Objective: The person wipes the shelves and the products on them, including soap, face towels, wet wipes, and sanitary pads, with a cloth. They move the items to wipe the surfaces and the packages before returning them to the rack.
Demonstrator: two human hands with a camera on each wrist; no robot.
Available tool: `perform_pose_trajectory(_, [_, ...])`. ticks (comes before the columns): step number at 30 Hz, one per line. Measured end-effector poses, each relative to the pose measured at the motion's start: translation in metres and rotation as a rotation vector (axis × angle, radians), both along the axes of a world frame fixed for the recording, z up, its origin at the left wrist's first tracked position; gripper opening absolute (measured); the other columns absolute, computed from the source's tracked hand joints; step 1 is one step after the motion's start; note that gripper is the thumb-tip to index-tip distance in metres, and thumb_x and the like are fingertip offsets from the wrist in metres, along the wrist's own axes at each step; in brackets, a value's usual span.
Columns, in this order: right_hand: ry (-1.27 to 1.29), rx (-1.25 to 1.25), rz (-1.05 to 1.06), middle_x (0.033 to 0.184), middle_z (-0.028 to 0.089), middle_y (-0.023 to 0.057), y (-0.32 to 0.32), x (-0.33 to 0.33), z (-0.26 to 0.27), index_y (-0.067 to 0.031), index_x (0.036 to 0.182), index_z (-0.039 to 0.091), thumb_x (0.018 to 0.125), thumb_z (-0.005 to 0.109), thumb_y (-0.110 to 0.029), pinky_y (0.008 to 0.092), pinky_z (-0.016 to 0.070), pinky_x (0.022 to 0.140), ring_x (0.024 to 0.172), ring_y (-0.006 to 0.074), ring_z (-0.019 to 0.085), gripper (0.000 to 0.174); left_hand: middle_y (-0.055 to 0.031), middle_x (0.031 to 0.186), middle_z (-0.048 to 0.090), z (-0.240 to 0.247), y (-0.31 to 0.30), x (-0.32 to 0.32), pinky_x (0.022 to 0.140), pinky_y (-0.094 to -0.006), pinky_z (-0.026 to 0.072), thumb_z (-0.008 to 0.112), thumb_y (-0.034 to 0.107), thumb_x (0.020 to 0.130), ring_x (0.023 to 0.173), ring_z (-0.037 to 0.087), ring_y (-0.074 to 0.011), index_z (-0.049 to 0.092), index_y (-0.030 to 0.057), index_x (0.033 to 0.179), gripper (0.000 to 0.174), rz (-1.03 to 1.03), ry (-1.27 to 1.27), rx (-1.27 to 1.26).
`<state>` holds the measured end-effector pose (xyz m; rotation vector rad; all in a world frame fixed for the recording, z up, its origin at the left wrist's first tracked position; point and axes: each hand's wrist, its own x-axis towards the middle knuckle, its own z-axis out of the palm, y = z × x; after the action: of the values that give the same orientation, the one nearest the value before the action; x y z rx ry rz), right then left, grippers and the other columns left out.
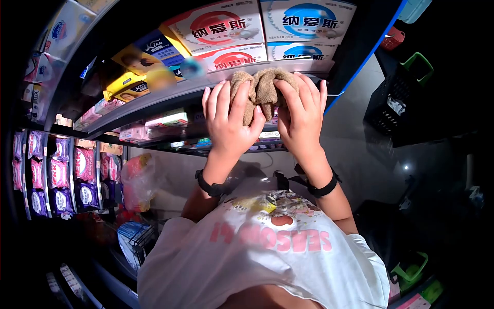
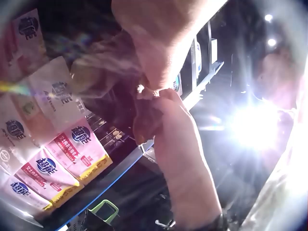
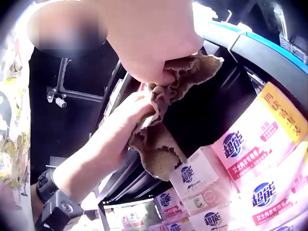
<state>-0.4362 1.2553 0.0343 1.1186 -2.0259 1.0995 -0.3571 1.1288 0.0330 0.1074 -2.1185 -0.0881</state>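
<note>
A crumpled brown cloth is bunched between both hands at the front edge of a shelf. My left hand grips its left part, fingers curled over the top. The right part is gripped by my right hand, its fingers bent over the folds. In the right wrist view the cloth hangs in ragged folds between the left hand and the right hand. The left wrist view is glary, and the cloth there is hard to make out.
Boxes with red and blue circles stand on the shelf behind the cloth, with yellow packs to their left. Pink and white packs fill a shelf in the right wrist view. A black basket sits at the right; wrapped packs line the left.
</note>
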Motion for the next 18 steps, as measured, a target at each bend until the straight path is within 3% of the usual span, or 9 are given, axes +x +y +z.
perform_pose_trajectory(2, [-0.003, -0.036, -0.029, 0.111, 0.053, 0.011, -0.004, 0.002, -0.005, -0.0113, 0.109, 0.057, 0.068, 0.064, -0.009, 0.0559, 0.0222, 0.101, 0.113, 0.0294, 0.046, 0.041, -0.0185, 0.111, 0.052, -0.001, -0.003, 0.005, 0.096, -0.0544, 0.0313, 0.065, 0.019, 0.069, 0.106, 0.049, -0.0346, 0.051, 0.0047, 0.116, 0.051, -0.001, -0.048, -0.043])
perform_pose_trajectory(7, [-0.001, -0.075, -0.053, 0.107, 0.054, 0.014, -0.013, 0.007, -0.004, -0.009, 0.108, 0.058, 0.064, 0.059, -0.003, 0.0539, 0.0251, 0.1, 0.113, 0.0321, 0.046, 0.045, -0.0162, 0.115, 0.052, 0.001, -0.011, 0.015, 0.1, -0.0557, 0.025, 0.066, 0.019, 0.071, 0.11, 0.048, -0.0316, 0.051, 0.0077, 0.117, 0.05, -0.015, -0.098, -0.024])
perform_pose_trajectory(8, [0.007, -0.085, -0.031, 0.107, 0.054, 0.0144, -0.015, 0.007, -0.003, -0.0082, 0.108, 0.057, 0.064, 0.058, -0.003, 0.054, 0.0249, 0.1, 0.113, 0.0322, 0.046, 0.044, -0.0132, 0.112, 0.053, 0.002, -0.012, 0.016, 0.101, -0.057, 0.0249, 0.064, 0.021, 0.072, 0.111, 0.048, -0.0273, 0.054, 0.0136, 0.117, 0.047, 0.003, -0.091, 0.017])
perform_pose_trajectory(11, [-0.007, -0.034, -0.003, 0.108, 0.054, 0.0144, -0.021, 0.017, 0.003, -0.0078, 0.109, 0.057, 0.064, 0.058, -0.003, 0.0543, 0.0236, 0.101, 0.115, 0.0339, 0.044, 0.044, -0.012, 0.109, 0.055, 0.005, -0.02, 0.026, 0.101, -0.0574, 0.0233, 0.063, 0.021, 0.073, 0.111, 0.048, -0.0266, 0.053, 0.014, 0.119, 0.048, -0.001, -0.094, 0.056])
perform_pose_trajectory(15, [-0.039, -0.057, 0.038, 0.111, 0.053, 0.0147, -0.026, 0.024, 0.005, -0.0061, 0.11, 0.057, 0.067, 0.055, 0.0, 0.0534, 0.0166, 0.104, 0.12, 0.037, 0.04, 0.043, -0.0113, 0.108, 0.055, 0.004, -0.03, 0.035, 0.102, -0.0529, 0.027, 0.064, 0.015, 0.074, 0.112, 0.048, -0.0266, 0.055, 0.0121, 0.116, 0.044, -0.102, -0.073, 0.13])
perform_pose_trajectory(18, [0.002, -0.048, 0.057, 0.113, 0.053, 0.0155, -0.046, 0.039, 0.006, -0.0053, 0.112, 0.057, 0.066, 0.054, 0.002, 0.0515, 0.0227, 0.102, 0.121, 0.0397, 0.037, 0.046, -0.0119, 0.11, 0.055, -0.003, -0.046, 0.047, 0.099, -0.0506, 0.0316, 0.064, 0.006, 0.07, 0.11, 0.05, -0.0274, 0.056, 0.0099, 0.114, 0.045, -0.142, 0.024, 0.101])
